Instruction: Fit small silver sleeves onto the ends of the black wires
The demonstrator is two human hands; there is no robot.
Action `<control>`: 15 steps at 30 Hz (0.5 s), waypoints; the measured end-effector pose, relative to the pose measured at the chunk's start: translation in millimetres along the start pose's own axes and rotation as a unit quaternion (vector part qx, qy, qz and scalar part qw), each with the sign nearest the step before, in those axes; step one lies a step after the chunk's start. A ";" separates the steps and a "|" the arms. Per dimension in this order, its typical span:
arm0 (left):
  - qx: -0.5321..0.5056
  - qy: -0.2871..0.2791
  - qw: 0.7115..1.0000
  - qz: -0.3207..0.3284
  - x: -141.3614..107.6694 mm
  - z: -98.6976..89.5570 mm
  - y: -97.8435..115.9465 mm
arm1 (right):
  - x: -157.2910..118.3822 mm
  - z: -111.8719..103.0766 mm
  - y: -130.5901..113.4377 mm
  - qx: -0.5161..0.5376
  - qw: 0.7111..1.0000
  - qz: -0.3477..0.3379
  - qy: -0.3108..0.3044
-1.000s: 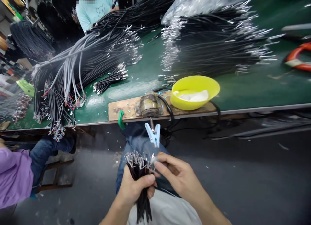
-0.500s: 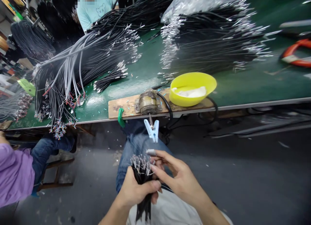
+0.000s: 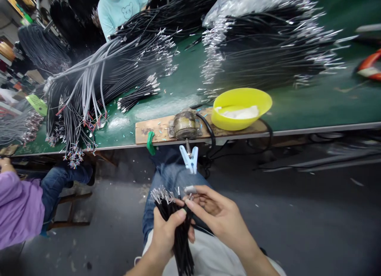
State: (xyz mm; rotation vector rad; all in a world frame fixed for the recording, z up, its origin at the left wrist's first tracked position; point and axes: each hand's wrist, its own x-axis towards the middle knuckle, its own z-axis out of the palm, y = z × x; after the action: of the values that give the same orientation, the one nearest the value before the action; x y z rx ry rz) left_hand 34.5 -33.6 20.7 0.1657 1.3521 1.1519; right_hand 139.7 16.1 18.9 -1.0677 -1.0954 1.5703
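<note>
"Any writing?"
"One green tag (image 3: 37,105), its print too small to read, and one cartoon bear on a pale blue shirt (image 3: 120,10)."
"And the hands?"
"The left hand (image 3: 167,233) grasps one bundle of black cables (image 3: 182,244), tips up, above the lap. The right hand (image 3: 218,212) has its fingertips at the bundle's upper edge; I can't tell whether they pinch a cable."
"Nearby?"
"One blue clothespin (image 3: 189,159), one motor (image 3: 185,126), one yellow bowl (image 3: 241,109), two other people."
</note>
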 end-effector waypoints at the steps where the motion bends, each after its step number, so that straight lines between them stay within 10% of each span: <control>1: -0.009 0.004 1.000 -0.003 -0.5 0.7 -1.2 | 0.5 0.6 0.1 0.008 1.000 0.007 -0.002; 9: -0.068 0.006 0.998 0.013 -7.3 -0.5 -3.4 | 6.3 0.5 10.7 0.017 0.998 0.053 -0.022; 15: 0.050 -0.208 0.976 -0.039 -15.6 -24.3 -22.5 | -5.0 -9.9 31.9 -0.017 0.988 0.103 -0.111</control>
State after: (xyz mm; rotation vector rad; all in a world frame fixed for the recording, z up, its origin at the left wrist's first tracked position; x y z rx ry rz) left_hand 30.1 -67.8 8.6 0.4010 1.0324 0.9212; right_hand 143.9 7.0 -13.3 -1.0743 -1.1932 1.8777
